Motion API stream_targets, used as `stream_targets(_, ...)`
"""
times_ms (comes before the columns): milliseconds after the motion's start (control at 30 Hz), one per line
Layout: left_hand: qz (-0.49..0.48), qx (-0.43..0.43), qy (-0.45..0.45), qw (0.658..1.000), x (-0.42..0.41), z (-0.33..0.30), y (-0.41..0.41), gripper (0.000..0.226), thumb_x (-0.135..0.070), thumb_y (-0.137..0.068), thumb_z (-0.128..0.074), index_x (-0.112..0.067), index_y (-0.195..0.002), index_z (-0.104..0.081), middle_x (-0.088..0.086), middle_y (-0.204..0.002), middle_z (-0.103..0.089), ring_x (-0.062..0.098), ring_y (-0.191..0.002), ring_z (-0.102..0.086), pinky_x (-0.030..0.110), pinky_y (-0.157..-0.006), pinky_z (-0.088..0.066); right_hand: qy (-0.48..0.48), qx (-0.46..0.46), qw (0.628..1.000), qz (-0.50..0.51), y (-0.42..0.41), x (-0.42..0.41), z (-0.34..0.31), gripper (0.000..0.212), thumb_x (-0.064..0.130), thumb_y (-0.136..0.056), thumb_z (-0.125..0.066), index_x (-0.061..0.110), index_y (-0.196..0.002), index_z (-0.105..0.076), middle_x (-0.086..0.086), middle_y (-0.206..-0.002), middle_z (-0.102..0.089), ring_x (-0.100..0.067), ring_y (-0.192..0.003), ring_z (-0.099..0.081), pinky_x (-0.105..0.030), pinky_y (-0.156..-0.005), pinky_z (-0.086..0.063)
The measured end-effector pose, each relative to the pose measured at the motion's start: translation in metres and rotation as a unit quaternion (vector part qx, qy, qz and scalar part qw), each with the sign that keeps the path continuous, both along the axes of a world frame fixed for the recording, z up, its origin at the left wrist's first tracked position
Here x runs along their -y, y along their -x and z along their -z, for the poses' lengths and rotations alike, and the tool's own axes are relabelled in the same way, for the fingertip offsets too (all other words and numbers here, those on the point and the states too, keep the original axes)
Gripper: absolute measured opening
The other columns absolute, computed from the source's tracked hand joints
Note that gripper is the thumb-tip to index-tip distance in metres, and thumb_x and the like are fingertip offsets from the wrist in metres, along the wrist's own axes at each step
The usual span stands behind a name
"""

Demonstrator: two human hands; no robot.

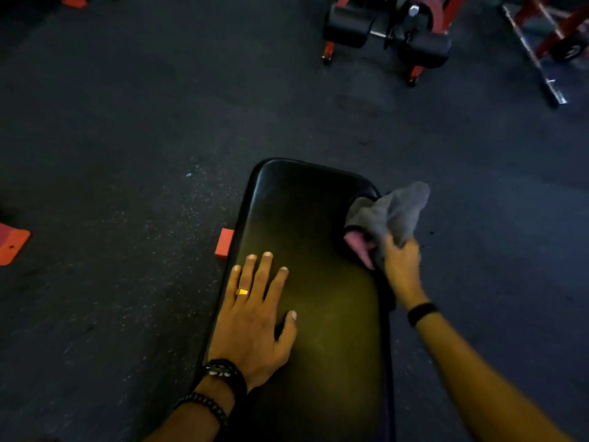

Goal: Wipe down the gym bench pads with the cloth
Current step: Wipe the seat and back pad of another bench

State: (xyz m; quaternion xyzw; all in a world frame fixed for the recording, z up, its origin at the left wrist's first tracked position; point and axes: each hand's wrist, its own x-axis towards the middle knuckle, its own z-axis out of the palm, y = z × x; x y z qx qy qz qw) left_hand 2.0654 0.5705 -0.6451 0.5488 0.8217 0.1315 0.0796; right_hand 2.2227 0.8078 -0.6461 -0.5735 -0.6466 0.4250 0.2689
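Note:
A black padded bench pad (312, 237) runs from the bottom of the view up to its rounded far end at the middle. My left hand (255, 317) lies flat on the pad's left side, fingers straight and spread. At the pad's right edge my right hand (400, 266) grips a bunched grey cloth (390, 213). The cloth hangs partly over the pad's far right corner and partly out past the edge.
Dark rubber gym floor (127, 138) surrounds the bench. An orange frame end (224, 244) sticks out under the pad's left edge. A red machine with black roller pads (389, 33) stands at the back right, a barbell rack (538, 55) beside it. Another orange piece (12, 244) lies far left.

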Motion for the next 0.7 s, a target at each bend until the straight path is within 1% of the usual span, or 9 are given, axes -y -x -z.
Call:
stream_targets(67, 0.006, 0.001, -0.005, 1.000, 0.001, 0.000, 0.000, 0.066, -0.052, -0.089, -0.039, -0.021, -0.148, -0.036, 0.008, -0.161, -0.024, 0.028, -0.150, -0.016, 0.049, -0.121, -0.014, 0.004, -0.028, 1.000, 0.013, 0.007, 0.007, 0.003, 0.051, 0.039, -0.089, -0.068, 0.013, -0.130, -0.055, -0.003, -0.109, -0.068, -0.010, -0.097, -0.065, -0.036, -0.084, -0.054)
stream_targets(167, 0.010, 0.004, -0.015, 1.000, 0.002, -0.001, 0.001, 0.065, -0.051, -0.090, -0.037, -0.019, -0.146, -0.040, 0.009, -0.159, -0.027, 0.029, -0.149, -0.018, 0.048, -0.122, -0.013, 0.028, -0.050, 0.996, 0.072, 0.029, -0.013, -0.008, 0.067, 0.043, -0.084, -0.070, 0.017, -0.142, -0.049, -0.009, -0.131, -0.063, -0.027, -0.118, -0.059, -0.043, -0.100, -0.050)
stream_targets(233, 0.008, 0.004, -0.004, 1.000, 0.000, -0.005, 0.000, 0.065, -0.050, -0.089, -0.036, -0.017, -0.144, -0.043, 0.011, -0.158, -0.031, 0.031, -0.148, -0.021, 0.049, -0.121, -0.014, 0.037, -0.011, 0.996, 0.081, 0.021, 0.000, -0.016, 0.068, 0.048, -0.079, -0.065, 0.019, -0.139, -0.051, -0.009, -0.125, -0.065, -0.028, -0.113, -0.061, -0.041, -0.094, -0.052)
stream_targets(333, -0.001, -0.035, 0.075, 0.997, -0.009, -0.024, -0.007, 0.066, -0.050, -0.083, -0.036, -0.011, -0.134, -0.053, 0.019, -0.149, -0.042, 0.040, -0.139, -0.036, 0.054, -0.115, -0.028, 0.048, 0.016, 0.999, 0.009, -0.022, 0.051, -0.029, 0.050, 0.042, -0.078, -0.065, 0.017, -0.121, -0.061, -0.004, -0.101, -0.068, -0.023, -0.092, -0.065, -0.036, -0.077, -0.053)
stream_targets(367, -0.009, -0.038, 0.114, 0.993, -0.018, -0.038, -0.012, 0.065, -0.051, -0.081, -0.036, -0.010, -0.126, -0.056, 0.021, -0.142, -0.048, 0.042, -0.132, -0.043, 0.054, -0.111, -0.034, 0.081, 0.030, 0.996, -0.032, -0.044, 0.063, -0.036, 0.048, 0.039, -0.078, -0.068, 0.020, -0.122, -0.060, -0.003, -0.101, -0.068, -0.022, -0.093, -0.065, -0.039, -0.080, -0.055)
stream_targets(433, -0.017, -0.017, 0.172, 0.985, -0.042, -0.077, -0.032, 0.055, -0.052, -0.082, -0.037, -0.011, -0.114, -0.055, 0.018, -0.128, -0.053, 0.038, -0.117, -0.050, 0.048, -0.099, -0.042, 0.135, 0.072, 0.980, -0.127, -0.089, 0.073, -0.055, 0.058, 0.040, -0.075, -0.071, 0.028, -0.130, -0.057, -0.004, -0.115, -0.068, -0.025, -0.105, -0.063, -0.045, -0.091, -0.053)
stream_targets(500, 0.038, 0.019, 0.182, 0.982, -0.070, -0.120, -0.069, 0.057, -0.053, -0.087, -0.039, -0.013, -0.128, -0.049, 0.012, -0.130, -0.050, 0.033, -0.117, -0.050, 0.044, -0.096, -0.043, 0.144, 0.103, 0.969, -0.170, -0.135, 0.073, -0.082, 0.071, 0.049, -0.070, -0.069, 0.036, -0.138, -0.051, -0.005, -0.130, -0.063, -0.029, -0.118, -0.059, -0.049, -0.098, -0.049)
stream_targets(600, 0.146, 0.054, 0.143, 0.977, -0.109, -0.190, -0.146, 0.074, -0.060, -0.079, -0.027, -0.019, -0.138, -0.045, 0.006, -0.136, -0.050, 0.030, -0.121, -0.050, 0.042, -0.100, -0.041, 0.138, 0.121, 0.980, -0.077, -0.210, 0.070, -0.146, 0.066, 0.039, -0.079, -0.072, 0.038, -0.140, -0.048, -0.003, -0.134, -0.062, -0.030, -0.120, -0.058, -0.047, -0.098, -0.048)
stream_targets(700, 0.189, 0.080, 0.126, 0.971, -0.147, -0.257, -0.220, 0.070, -0.057, -0.081, -0.039, -0.020, -0.141, -0.044, 0.006, -0.138, -0.052, 0.031, -0.125, -0.050, 0.045, -0.103, -0.039, 0.121, 0.100, 0.987, 0.033, -0.285, 0.061, -0.213, 0.062, 0.038, -0.081, -0.070, 0.040, -0.139, -0.046, 0.000, -0.127, -0.064, -0.027, -0.115, -0.060, -0.044, -0.094, -0.050)
